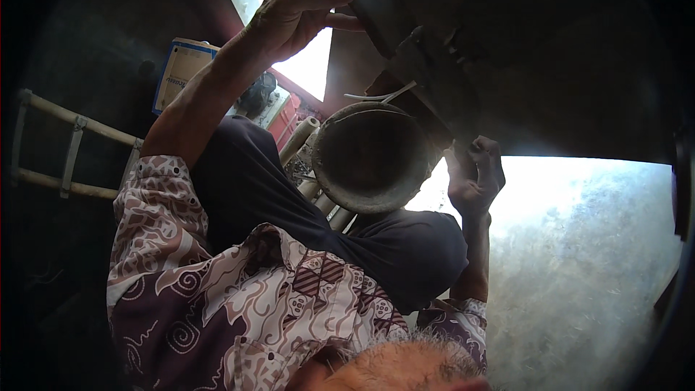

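Left hand [308, 11] spreads at the dark board's [378, 23] edge beyond bucket [373, 152]; right hand [476, 176] bends right of its rim, grip unclear; wide gap between hands.

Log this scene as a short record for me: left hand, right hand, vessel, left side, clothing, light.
Left hand: raised, at the upper end of a dark flat piece; grip unclear
Right hand: fingers bent, near the piece's lower end; contact unclear
Vessel: round dark basin, beside the trousers; a pale strip at its upper rim
Left side: cardboard box, ladder-like frame
Clothing: patterned shirt, dark trousers
Light: dim, with bright areas upper left and right
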`<state>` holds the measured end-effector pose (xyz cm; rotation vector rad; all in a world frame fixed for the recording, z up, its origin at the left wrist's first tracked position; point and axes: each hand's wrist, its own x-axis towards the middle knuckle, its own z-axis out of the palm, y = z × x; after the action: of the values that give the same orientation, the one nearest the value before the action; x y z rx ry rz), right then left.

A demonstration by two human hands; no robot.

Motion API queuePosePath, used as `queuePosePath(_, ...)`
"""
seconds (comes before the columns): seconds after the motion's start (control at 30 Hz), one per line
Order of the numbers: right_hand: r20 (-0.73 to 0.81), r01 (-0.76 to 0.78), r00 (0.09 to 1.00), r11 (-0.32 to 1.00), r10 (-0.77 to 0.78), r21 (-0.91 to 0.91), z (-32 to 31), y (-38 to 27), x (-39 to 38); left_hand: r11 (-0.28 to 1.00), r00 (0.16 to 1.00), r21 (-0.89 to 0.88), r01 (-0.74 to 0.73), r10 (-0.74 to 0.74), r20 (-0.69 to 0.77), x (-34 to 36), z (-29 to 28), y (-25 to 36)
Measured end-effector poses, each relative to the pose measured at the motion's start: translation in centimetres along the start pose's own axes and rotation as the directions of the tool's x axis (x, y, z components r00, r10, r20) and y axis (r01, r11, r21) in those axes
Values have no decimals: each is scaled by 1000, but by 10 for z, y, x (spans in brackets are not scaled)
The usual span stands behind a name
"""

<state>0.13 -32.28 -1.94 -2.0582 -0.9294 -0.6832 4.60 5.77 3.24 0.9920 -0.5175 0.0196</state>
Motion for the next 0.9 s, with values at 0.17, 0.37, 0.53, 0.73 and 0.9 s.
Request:
queuePosePath(0.17,26,6,1000,1000,-6,-21,4,-2,7,1000,1000,31,2,-1,-20,1,19,1)
queuePosePath(0.37,-40,21,999,995,-17,99,20,-1,16,1000,1000,12,15,-14,-24,1,43,-2)
queuePosePath(0.53,-18,16,1000,997,-15,74,27,0,25,997,997,-32,75,-76,-18,1,45,-5)
queuePosePath(0.73,-40,19,999,993,-14,114,34,-2,33,998,998,5,62,-62,20,0,45,-5)
queuePosePath(0.9,-75,46,996,999,-44,23,35,-2,56,990,993,101,99,-106,60,-2,57,-23)
